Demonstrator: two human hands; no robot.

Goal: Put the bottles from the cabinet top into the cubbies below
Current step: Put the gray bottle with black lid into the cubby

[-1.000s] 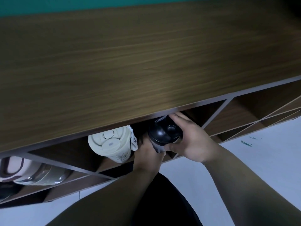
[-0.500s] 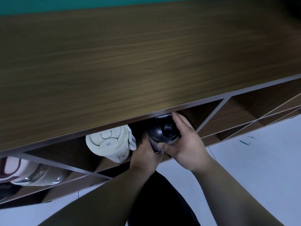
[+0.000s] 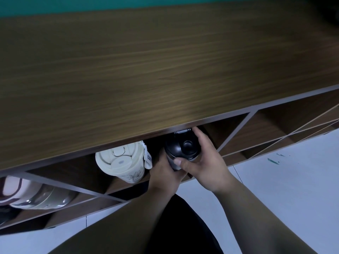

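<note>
A black-lidded bottle [image 3: 181,146] lies on its side in a cubby just under the front edge of the wooden cabinet top [image 3: 146,70], lid facing me. My left hand [image 3: 165,176] grips its body from below and left. My right hand [image 3: 205,162] wraps it from the right, thumb across the body, fingers over the lid's far side. A cream tumbler [image 3: 122,162] with a tag lies beside it in the same cubby, to the left.
Diagonal dividers split the cabinet front into cubbies. A pale bottle [image 3: 27,195] lies in the far-left cubby. Cubbies to the right [image 3: 271,125] hold nothing visible. White floor [image 3: 284,180] with small green marks lies below.
The black bottle has gone deeper under the cabinet top, both hands moving up and inward with it. The cream tumbler has not moved.
</note>
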